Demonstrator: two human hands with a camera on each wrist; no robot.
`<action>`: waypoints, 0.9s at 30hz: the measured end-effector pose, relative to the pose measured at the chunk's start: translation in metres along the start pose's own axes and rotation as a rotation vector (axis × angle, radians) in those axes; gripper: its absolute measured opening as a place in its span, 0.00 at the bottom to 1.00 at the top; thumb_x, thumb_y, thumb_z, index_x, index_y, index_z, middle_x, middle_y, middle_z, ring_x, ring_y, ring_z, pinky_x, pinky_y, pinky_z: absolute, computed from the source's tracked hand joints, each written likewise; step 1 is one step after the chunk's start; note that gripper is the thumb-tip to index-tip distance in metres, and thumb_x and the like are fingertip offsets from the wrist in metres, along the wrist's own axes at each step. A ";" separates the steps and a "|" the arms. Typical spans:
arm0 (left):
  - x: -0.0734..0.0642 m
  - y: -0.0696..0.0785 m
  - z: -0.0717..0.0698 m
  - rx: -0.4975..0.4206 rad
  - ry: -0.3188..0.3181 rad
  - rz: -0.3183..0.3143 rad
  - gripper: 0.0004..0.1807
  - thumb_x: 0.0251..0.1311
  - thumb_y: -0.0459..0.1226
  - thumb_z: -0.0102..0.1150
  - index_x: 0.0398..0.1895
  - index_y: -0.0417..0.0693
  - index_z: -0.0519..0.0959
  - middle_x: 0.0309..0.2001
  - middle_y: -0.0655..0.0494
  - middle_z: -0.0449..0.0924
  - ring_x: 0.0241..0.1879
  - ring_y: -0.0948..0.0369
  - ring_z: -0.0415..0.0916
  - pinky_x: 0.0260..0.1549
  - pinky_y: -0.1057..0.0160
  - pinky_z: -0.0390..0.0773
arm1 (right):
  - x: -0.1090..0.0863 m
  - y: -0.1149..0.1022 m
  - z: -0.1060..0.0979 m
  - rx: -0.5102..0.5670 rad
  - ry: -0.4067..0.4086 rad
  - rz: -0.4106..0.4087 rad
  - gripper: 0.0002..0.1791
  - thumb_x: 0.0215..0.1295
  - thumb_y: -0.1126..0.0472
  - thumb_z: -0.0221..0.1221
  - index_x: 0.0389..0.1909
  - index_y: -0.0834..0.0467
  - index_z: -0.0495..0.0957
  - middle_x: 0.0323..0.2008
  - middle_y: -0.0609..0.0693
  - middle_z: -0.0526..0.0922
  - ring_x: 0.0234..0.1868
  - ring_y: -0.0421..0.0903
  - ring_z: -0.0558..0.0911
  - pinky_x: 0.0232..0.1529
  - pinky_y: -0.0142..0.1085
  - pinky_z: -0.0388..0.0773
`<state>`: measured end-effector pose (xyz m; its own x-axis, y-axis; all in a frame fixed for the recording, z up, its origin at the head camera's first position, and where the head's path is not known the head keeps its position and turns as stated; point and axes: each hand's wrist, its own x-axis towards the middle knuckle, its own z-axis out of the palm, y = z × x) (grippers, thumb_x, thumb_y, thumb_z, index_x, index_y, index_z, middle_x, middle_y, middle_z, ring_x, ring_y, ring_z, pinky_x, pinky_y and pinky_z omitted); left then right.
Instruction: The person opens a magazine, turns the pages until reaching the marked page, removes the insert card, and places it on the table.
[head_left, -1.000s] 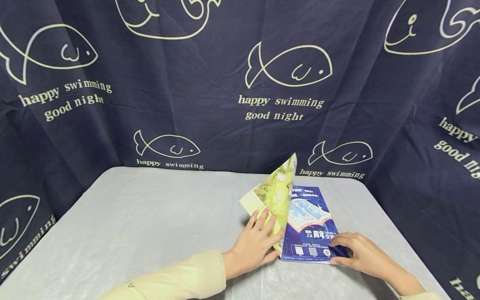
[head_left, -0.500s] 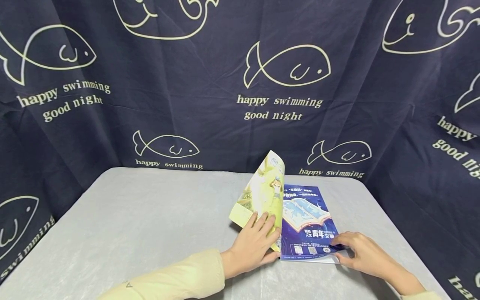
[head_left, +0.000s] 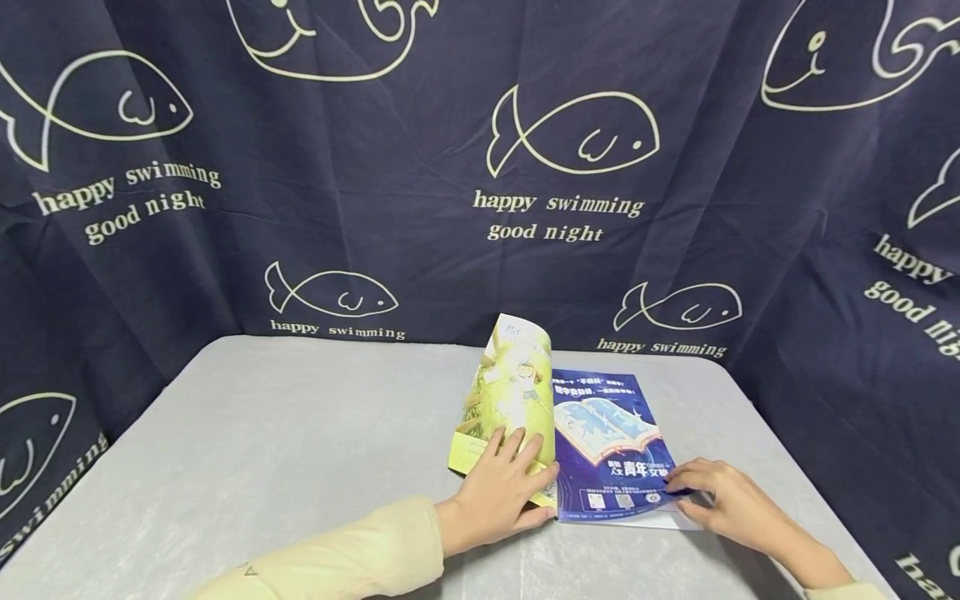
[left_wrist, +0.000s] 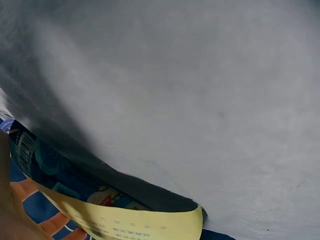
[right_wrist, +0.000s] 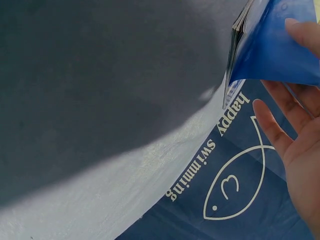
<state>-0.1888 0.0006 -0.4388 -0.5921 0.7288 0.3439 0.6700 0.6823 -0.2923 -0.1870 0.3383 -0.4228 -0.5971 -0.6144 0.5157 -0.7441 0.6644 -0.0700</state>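
An open magazine lies on the table's right half. Its left side is a yellow-green illustrated page (head_left: 504, 392), bowed up off the table; on the right is a dark blue page (head_left: 611, 450) with an open-book picture. My left hand (head_left: 495, 492) presses on the yellow-green page near the spine, fingers spread. With thumb and fingers, my right hand (head_left: 727, 504) pinches the blue page's near right corner, which curls up from white pages below. In the right wrist view the thumb and fingers lie on opposite sides of the blue page (right_wrist: 280, 50). A dark cover (left_wrist: 75, 175) shows beneath the yellow flap in the left wrist view.
A pale grey cloth covers the table (head_left: 300, 442). Dark blue curtains (head_left: 435, 167) with fish drawings and lettering hang close behind the table and at both sides.
The yellow-green page has swung left and down, baring more of the blue page. The blue page's near right corner has been lifted in my right hand. My left hand has barely moved.
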 end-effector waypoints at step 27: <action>-0.007 -0.005 0.007 -0.003 -0.057 0.077 0.28 0.62 0.62 0.31 0.60 0.65 0.67 0.59 0.51 0.65 0.53 0.53 0.66 0.51 0.49 0.67 | 0.004 0.007 0.001 -0.005 0.053 -0.017 0.19 0.26 0.69 0.70 0.25 0.48 0.81 0.29 0.40 0.82 0.32 0.38 0.79 0.40 0.23 0.67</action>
<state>-0.1916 -0.0075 -0.4456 -0.5634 0.7811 0.2691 0.7159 0.6241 -0.3130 -0.1949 0.3403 -0.4223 -0.5671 -0.6026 0.5615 -0.7527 0.6559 -0.0564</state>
